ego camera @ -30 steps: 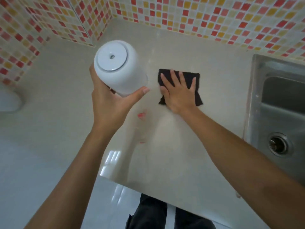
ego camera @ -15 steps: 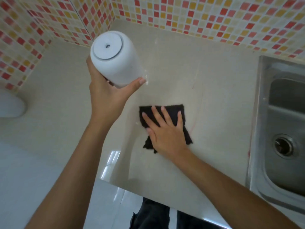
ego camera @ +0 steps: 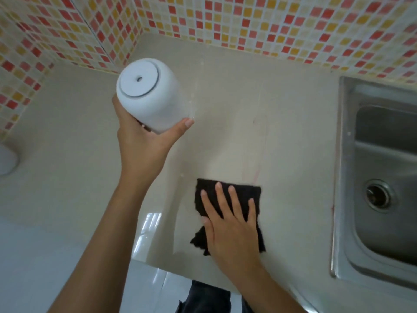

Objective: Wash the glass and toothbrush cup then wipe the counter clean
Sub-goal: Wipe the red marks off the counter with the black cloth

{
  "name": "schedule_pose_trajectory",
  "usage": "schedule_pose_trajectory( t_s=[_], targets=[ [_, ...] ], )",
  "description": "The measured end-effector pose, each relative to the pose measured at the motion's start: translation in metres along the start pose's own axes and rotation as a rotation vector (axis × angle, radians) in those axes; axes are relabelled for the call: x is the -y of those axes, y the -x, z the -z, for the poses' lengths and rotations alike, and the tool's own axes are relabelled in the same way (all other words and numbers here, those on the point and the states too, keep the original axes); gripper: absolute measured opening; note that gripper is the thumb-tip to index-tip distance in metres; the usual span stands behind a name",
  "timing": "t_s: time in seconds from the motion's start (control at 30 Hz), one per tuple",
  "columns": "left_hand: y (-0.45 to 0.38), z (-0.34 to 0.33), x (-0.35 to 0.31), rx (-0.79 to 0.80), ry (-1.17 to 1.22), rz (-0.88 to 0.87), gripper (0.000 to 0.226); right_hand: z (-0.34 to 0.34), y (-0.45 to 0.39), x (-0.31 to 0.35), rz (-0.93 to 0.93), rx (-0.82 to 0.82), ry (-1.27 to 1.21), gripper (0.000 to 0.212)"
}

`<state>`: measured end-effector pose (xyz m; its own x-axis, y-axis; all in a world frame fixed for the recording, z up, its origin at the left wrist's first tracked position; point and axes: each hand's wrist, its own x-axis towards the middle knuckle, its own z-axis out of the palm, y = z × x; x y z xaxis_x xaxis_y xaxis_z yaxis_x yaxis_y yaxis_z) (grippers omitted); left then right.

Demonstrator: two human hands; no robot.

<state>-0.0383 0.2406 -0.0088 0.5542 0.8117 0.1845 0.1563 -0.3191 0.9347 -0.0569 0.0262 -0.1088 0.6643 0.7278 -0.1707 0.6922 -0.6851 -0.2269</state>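
My left hand (ego camera: 144, 145) grips a white toothbrush cup (ego camera: 151, 96) and holds it up above the beige counter (ego camera: 293, 136), its round base turned toward me. A black cloth (ego camera: 228, 193) lies flat on the counter near the front edge. My right hand (ego camera: 230, 224) presses down on the cloth with fingers spread. Faint pink streaks (ego camera: 252, 175) mark the counter just beyond the cloth. No glass is in view.
A steel sink (ego camera: 383, 172) with a round drain (ego camera: 376, 196) is set in the counter at the right. Red and yellow mosaic tile walls (ego camera: 248, 21) close the back and left. A white rounded object (ego camera: 6, 161) sits at the far left edge.
My right hand has dragged the black cloth from the middle of the counter toward the front edge. The red smear near the cup is gone. The cup stays held up.
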Motion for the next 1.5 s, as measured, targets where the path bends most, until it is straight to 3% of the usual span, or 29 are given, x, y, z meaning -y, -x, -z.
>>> schedule_pose_trajectory(
  t_s=[0.1,0.2,0.3,0.4,0.57,0.73,0.87,1.03,1.2,1.3,1.4,1.5],
  targets=[
    [0.001,-0.003,0.001,0.012,-0.003,0.002,0.103,0.007,-0.030,-0.033,-0.080,-0.015,0.038,0.053],
    [0.004,-0.001,0.004,0.023,-0.024,0.001,0.103,0.023,-0.125,-0.070,-0.187,-0.095,0.075,0.055],
    [0.009,0.003,0.006,0.023,-0.044,-0.012,0.102,0.045,-0.217,-0.104,-0.292,-0.054,0.014,0.058],
    [0.012,0.007,0.005,0.022,-0.041,-0.011,0.099,0.049,-0.246,-0.116,-0.319,-0.058,0.031,0.060],
    [0.004,0.012,-0.005,0.008,-0.017,-0.017,0.098,0.026,-0.154,-0.076,-0.291,-0.182,0.059,0.061],
    [-0.006,0.008,-0.011,-0.030,0.019,-0.014,0.100,0.001,-0.042,-0.035,-0.193,-0.093,0.089,0.061],
    [-0.008,0.005,-0.011,-0.015,0.014,-0.023,0.098,0.016,-0.112,-0.057,-0.196,-0.129,0.101,0.060],
    [0.007,0.002,-0.007,-0.029,0.018,-0.015,0.100,0.048,-0.243,-0.081,-0.335,-0.051,0.010,0.061],
    [0.012,0.008,-0.003,-0.033,-0.010,-0.020,0.100,0.033,-0.237,-0.051,-0.373,-0.100,0.047,0.060],
    [0.008,0.004,-0.004,-0.058,-0.022,-0.017,0.099,0.007,-0.177,0.025,-0.258,-0.134,-0.023,0.061],
    [0.006,-0.009,-0.007,-0.074,-0.028,-0.010,0.099,-0.013,-0.103,0.093,0.030,-0.039,-0.091,0.059],
    [0.002,-0.019,-0.012,-0.036,-0.044,-0.031,0.099,-0.016,-0.064,0.070,0.130,-0.012,-0.072,0.056]
  ],
)
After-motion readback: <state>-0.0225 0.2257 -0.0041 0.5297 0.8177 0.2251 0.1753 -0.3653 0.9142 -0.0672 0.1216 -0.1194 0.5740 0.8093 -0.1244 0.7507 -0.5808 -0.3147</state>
